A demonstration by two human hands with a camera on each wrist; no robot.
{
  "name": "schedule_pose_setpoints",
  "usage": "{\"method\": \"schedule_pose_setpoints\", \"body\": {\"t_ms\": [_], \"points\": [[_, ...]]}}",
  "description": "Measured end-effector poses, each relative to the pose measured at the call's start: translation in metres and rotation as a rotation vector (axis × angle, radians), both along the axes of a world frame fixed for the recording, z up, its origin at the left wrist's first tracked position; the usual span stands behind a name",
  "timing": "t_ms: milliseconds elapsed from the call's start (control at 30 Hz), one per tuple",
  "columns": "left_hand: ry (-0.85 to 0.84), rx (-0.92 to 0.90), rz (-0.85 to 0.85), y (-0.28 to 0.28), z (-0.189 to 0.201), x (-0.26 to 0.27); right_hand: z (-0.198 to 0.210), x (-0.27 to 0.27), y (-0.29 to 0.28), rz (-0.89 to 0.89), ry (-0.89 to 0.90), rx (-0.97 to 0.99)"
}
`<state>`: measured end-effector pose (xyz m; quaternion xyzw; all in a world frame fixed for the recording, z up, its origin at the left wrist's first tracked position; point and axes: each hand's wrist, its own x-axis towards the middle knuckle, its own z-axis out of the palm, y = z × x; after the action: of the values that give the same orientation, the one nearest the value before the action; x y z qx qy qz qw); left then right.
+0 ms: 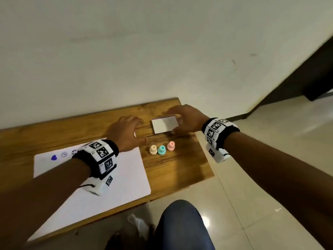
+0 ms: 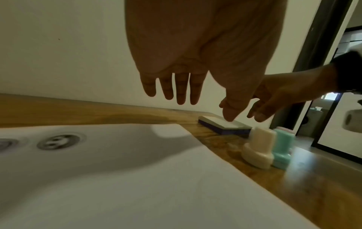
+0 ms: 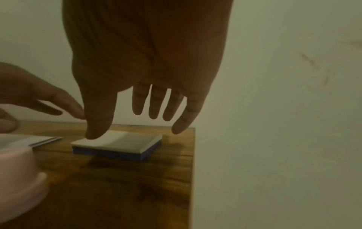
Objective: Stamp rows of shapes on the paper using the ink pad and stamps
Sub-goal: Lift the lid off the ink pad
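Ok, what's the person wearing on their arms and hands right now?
Both forearms are bare, no sleeves, and the left hand and right hand wear no gloves. Each wrist carries a black band ringed with white blocks printed with black square fiducial markers. A white camera housing hangs under the left wrist with a thin black cable; a similar white unit sits under the right.

Both forearms come in from the bottom corners, wrists banded. Left hand point(image 1: 126, 132) sits mid-frame, fingers spread and relaxed, holding nothing. Right hand point(image 1: 187, 120) is just right of it, fingers loosely arched.
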<state>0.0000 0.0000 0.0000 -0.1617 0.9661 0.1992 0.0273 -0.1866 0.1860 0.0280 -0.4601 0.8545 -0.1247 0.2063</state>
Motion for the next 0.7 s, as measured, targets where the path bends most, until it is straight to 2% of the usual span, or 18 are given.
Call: {"method": "schedule_pose_setpoints", "body": {"t_ms": [133, 300, 467, 700], "points": [[-0.091, -0.009, 0.014, -0.002, -0.006, -0.026, -0.015, -0.005, -0.005, 0.08, 0.01, 0.072], [-0.103, 0.015, 0.017, 0.004, -0.019, -0.041, -0.037, -0.016, -0.002, 0.114, 0.025, 0.031], [-0.123, -0.036, 0.064, 0.007, -0.025, -0.045, -0.038, -0.02, -0.003, 0.125, 0.024, -0.005], [-0.106, 0.007, 0.101, 0.007, -0.024, -0.044, -0.032, -0.024, -0.001, 0.138, -0.053, -0.015]]}}
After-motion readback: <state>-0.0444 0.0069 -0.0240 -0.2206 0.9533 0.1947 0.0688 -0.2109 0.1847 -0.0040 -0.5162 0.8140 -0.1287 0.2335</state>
